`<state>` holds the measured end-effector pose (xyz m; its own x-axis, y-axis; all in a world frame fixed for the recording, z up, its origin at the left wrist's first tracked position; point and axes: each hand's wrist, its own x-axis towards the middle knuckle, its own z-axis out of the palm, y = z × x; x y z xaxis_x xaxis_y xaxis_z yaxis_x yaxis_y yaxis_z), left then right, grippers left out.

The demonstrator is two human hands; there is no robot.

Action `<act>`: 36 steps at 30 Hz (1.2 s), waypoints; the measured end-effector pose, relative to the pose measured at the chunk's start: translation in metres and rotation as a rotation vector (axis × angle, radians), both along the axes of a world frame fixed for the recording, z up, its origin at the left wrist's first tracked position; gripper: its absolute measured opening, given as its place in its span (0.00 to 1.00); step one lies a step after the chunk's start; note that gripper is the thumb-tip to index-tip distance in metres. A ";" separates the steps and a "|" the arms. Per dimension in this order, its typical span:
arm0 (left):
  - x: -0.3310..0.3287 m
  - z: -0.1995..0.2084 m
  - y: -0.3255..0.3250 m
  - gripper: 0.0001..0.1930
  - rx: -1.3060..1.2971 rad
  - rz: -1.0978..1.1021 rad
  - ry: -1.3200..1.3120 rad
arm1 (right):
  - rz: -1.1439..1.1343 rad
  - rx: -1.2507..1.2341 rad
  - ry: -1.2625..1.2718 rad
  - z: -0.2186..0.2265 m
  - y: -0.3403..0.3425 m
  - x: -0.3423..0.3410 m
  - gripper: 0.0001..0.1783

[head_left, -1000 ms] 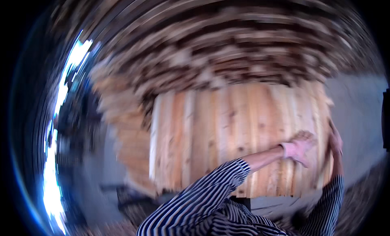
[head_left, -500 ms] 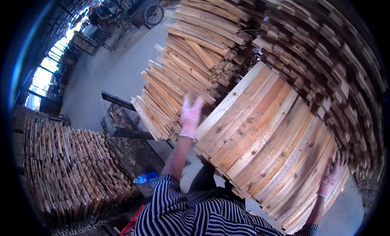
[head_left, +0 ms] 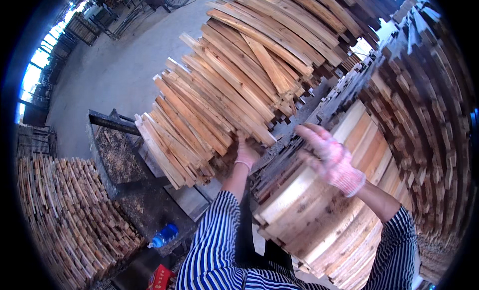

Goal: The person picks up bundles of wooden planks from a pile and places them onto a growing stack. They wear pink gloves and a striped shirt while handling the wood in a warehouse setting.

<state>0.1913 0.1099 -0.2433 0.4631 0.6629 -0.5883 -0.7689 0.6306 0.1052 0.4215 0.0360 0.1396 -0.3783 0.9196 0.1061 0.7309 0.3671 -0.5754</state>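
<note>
Step in hand, as I read it: picking from the loose pile of boards [head_left: 214, 90], upper centre of the frame. My left grip [head_left: 246, 153], gloved, is at the near ends of that pile, around frame centre — its fingertips are lost among the board ends, so I can't tell whether they're clamped on one. My right grip [head_left: 327, 153], right of centre, has fingers apart, slightly blurred, nothing in it that I can see. It hangs over the upper part of the laid row of boards [head_left: 309, 215], lower right, side by side; contact unclear from this angle.

Next move, my judgement: calls for a sure hold on one board end with the left, then the right brought across to share the load. Pile is uneven and an askew board [head_left: 267, 65] lies across others — a hard tug could drag neighbours along.

Around: blue bottle [head_left: 165, 235] and red box [head_left: 160, 277] lower left, stacked wood [head_left: 75, 215] farther left, tall stack [head_left: 429, 115] at right.
</note>
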 end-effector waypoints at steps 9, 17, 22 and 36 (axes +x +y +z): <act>0.027 0.027 0.035 0.58 0.099 0.062 -0.053 | -0.132 -0.537 -0.413 -0.177 0.168 -0.096 0.47; -0.042 0.130 0.000 0.50 0.075 -0.104 0.129 | -0.257 -0.705 -0.216 -0.164 0.182 -0.145 0.56; -0.082 0.169 -0.005 0.44 0.043 -0.067 -0.023 | -0.330 -0.847 0.124 -0.156 0.188 -0.194 0.54; -0.099 0.237 -0.038 0.36 0.322 0.058 -0.005 | -0.104 -1.232 0.362 -0.074 0.128 -0.162 0.30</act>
<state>0.0922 0.0715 -0.0064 0.4215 0.8400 -0.3418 -0.8038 0.5206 0.2881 0.2597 0.1638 0.0651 -0.4277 0.5073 -0.7482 0.4556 -0.5939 -0.6631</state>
